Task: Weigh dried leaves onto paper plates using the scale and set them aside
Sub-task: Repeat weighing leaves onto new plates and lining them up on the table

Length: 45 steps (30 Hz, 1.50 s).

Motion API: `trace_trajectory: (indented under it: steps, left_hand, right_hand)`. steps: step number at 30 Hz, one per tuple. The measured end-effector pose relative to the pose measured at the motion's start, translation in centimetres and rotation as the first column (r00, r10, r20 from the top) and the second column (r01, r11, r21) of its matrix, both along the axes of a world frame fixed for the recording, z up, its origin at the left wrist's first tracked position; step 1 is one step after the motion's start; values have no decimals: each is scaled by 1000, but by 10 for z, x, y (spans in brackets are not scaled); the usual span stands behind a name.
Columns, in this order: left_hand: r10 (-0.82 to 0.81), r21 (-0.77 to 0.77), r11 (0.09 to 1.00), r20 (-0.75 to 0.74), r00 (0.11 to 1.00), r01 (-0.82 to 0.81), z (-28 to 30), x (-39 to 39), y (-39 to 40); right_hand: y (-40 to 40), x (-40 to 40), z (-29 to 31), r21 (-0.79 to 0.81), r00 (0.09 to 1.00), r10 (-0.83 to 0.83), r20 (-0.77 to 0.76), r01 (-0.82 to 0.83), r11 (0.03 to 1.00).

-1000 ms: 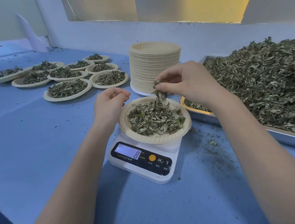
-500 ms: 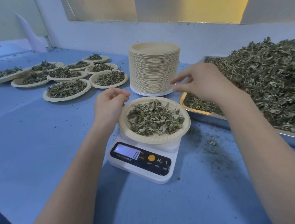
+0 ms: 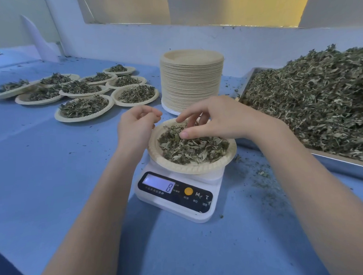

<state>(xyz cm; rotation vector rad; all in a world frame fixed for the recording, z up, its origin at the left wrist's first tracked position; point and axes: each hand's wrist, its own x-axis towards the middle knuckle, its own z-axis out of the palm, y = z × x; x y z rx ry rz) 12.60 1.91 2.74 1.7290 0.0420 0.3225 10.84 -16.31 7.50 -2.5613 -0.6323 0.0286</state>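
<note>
A white digital scale [image 3: 174, 191] stands on the blue table, and its display reads 8. On it sits a paper plate [image 3: 190, 168] holding a pile of dried leaves [image 3: 193, 149]. My right hand [image 3: 221, 119] reaches down into the far side of that pile; thumb and curled fingers pinch some leaves, and the index finger sticks out. My left hand [image 3: 136, 129] hovers beside the plate's left rim with its fingers curled to the thumb, and nothing shows in it.
A metal tray [image 3: 344, 163] heaped with dried leaves [image 3: 312, 102] fills the right side. A tall stack of empty paper plates [image 3: 191, 82] stands behind the scale. Several filled plates [image 3: 83, 106] lie at the back left. Leaf crumbs are scattered to the right of the scale.
My right hand dropped a pinch of leaves, drew back toward the tray, then came back down into the pile on the plate. My left hand barely moved.
</note>
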Motion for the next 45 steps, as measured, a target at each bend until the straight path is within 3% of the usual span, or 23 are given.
trace_trajectory:
  steps: [15, 41, 45]
  left_hand:
    - [9, -7, 1000, -5, 1000, -9, -2, 2, 1]
    - [8, -11, 1000, 3, 1000, -8, -2, 2, 2]
    - [10, -8, 1000, -2, 1000, -10, -2, 1, 1]
  right_hand:
    - [1, -1, -3, -87, 1000, 9, -29, -12, 996]
    - [2, 0, -4, -81, 1000, 3, 4, -3, 997]
    - [7, 0, -7, -167, 1000, 11, 18, -7, 986]
